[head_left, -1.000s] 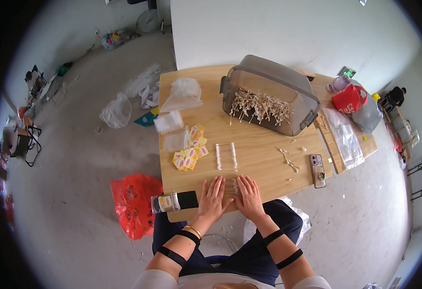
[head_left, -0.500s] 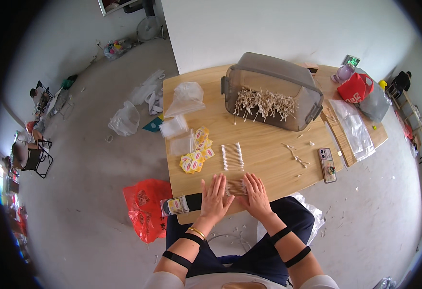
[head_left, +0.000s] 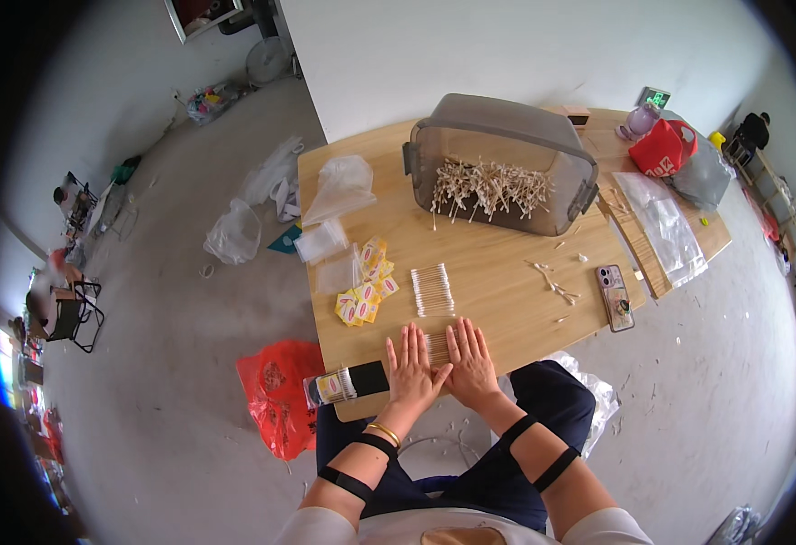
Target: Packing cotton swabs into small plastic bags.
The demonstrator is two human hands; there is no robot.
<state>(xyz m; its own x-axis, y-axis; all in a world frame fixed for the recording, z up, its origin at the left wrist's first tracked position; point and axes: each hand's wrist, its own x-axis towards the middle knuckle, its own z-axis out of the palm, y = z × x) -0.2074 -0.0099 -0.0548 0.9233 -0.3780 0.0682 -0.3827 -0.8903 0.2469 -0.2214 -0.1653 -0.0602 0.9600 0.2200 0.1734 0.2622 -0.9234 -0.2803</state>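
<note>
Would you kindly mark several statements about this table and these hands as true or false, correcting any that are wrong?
1. The left hand and right hand lie on either side of a row of cotton swabs. True.
2. The grey box stands upright. False: it lies on its side, opening toward the person.
3. The phone lies to the right of some loose swabs. True.
4. The yellow cards are right of the upper swab row. False: they are left of it.
5. A bracelet is on the right wrist. False: it is on the left.
</note>
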